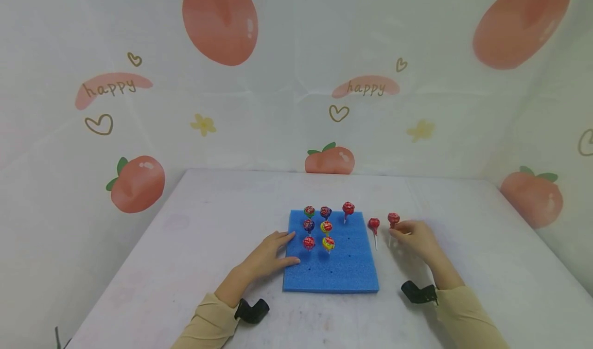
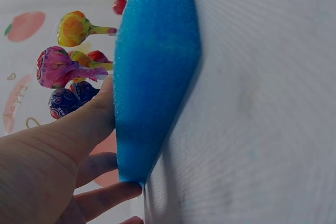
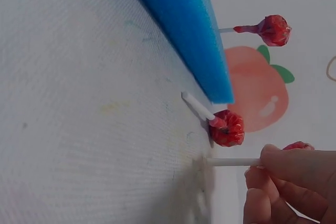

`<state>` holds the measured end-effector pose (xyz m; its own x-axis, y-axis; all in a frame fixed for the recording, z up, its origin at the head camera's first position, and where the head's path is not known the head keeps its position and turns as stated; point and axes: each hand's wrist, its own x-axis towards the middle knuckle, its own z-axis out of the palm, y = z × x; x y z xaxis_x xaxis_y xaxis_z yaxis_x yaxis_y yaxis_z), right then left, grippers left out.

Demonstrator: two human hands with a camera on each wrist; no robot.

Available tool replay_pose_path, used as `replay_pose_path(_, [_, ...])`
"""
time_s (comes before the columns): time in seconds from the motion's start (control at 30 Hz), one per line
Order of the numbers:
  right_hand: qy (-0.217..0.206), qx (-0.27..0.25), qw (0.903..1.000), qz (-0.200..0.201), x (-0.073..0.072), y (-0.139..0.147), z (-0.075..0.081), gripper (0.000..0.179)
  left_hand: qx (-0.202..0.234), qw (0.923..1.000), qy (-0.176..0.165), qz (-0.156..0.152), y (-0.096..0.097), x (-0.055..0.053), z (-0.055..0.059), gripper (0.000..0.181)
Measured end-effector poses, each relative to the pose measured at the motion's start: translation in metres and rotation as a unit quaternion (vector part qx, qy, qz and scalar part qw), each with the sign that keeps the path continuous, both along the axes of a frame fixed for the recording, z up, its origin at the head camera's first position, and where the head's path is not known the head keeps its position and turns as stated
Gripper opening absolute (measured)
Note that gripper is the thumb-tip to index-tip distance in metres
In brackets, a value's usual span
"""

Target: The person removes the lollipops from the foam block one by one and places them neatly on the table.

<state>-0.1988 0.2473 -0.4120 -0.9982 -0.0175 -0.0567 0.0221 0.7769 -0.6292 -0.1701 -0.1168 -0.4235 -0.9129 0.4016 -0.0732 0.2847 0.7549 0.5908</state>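
A blue foam block [image 1: 343, 274] lies on the table with several wrapped lollipops standing upright in it, among them a yellow lollipop [image 1: 328, 244] and a red one [image 1: 348, 208] at its far right. My left hand [image 1: 266, 256] rests on the block's left edge, thumb on top and fingers along the side. Right of the block, my right hand [image 1: 419, 240] pinches a red lollipop [image 1: 393, 218] by its white stick, head up. The stick's lower end [image 3: 220, 162] points down at the table. Another red lollipop [image 1: 373, 223] lies between that hand and the block.
Small holes [image 1: 331, 272] dot the block's near and right parts. The white tabletop [image 1: 185, 287] runs up to a printed cloth backdrop [image 1: 278, 122]. Black wrist devices [image 1: 419, 292] sit at both sleeves.
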Motion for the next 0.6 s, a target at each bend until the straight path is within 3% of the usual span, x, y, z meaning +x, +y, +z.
replay_pose_path(0.6, [-0.051, -0.012, 0.9986, -0.009, -0.0004, -0.0065, 0.0014, 0.032, 0.001, 1.0000, -0.004, 0.002, -0.0002, -0.0012, -0.0016, 0.070])
